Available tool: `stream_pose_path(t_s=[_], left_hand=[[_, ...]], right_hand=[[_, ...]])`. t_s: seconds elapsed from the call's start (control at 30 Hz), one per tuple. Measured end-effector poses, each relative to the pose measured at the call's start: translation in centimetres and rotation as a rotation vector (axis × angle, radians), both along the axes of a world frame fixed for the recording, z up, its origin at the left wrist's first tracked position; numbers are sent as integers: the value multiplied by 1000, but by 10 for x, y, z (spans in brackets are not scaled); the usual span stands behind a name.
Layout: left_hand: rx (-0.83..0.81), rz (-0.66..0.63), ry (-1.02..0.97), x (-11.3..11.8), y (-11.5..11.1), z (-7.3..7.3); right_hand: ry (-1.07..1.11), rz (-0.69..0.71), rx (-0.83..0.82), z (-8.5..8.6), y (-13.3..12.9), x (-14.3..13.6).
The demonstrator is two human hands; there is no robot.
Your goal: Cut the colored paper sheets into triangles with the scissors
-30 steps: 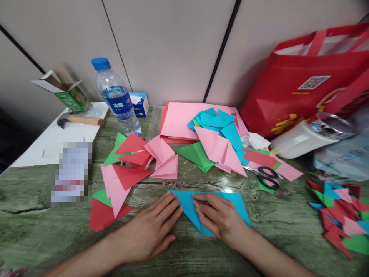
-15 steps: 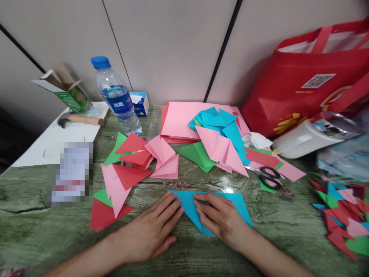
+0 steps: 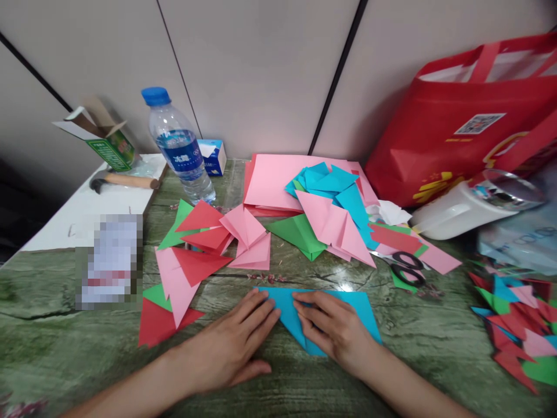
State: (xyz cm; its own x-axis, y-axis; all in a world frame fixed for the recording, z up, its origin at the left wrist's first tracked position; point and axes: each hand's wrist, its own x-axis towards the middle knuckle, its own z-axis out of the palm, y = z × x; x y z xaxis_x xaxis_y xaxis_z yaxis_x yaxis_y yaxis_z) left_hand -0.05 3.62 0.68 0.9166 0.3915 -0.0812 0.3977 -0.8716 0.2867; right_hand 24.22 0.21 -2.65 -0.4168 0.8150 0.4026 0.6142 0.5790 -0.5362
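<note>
A blue sheet of paper (image 3: 357,307), partly folded, lies on the green table (image 3: 304,389) in front of me. Its left corner is under the fingertips of my left hand (image 3: 232,342), which lies nearly flat with the thumb apart. My right hand (image 3: 335,328) rests on the middle of the sheet, its fingers bent and pressed together on the folded flap. The palm hides part of the paper, and I cannot make out whether those fingers pinch an edge.
Folded red (image 3: 202,264), pink and green pieces lie left of the sheet. Behind are stacked pink sheets (image 3: 270,180) and blue pieces (image 3: 322,180). Scissors (image 3: 407,268), a white mug (image 3: 452,209) and a red bag (image 3: 444,128) stand right; a bottle (image 3: 180,151) and hammer (image 3: 124,181) left.
The view has shifted slightly. My left thumb has moved a little outward from the other fingers; the right hand and the blue sheet look nearly unchanged.
</note>
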Motion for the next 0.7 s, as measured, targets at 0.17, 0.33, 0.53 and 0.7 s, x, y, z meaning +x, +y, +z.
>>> stream_pose_path(t_s=[0.17,0.33,0.53,0.7], left_hand=[[-34,12,35,2,1,0],[1,41,2,2,-1,-3],[46,46,-26,0,-2,-6],[61,42,-26,-1,-3,-8]], right_hand=[[-44,3,52,0,-1,1],[-91,18,43,0,-2,3],[-129,36,21,-1,-3,5],[-173,41,62,2,-2,4]])
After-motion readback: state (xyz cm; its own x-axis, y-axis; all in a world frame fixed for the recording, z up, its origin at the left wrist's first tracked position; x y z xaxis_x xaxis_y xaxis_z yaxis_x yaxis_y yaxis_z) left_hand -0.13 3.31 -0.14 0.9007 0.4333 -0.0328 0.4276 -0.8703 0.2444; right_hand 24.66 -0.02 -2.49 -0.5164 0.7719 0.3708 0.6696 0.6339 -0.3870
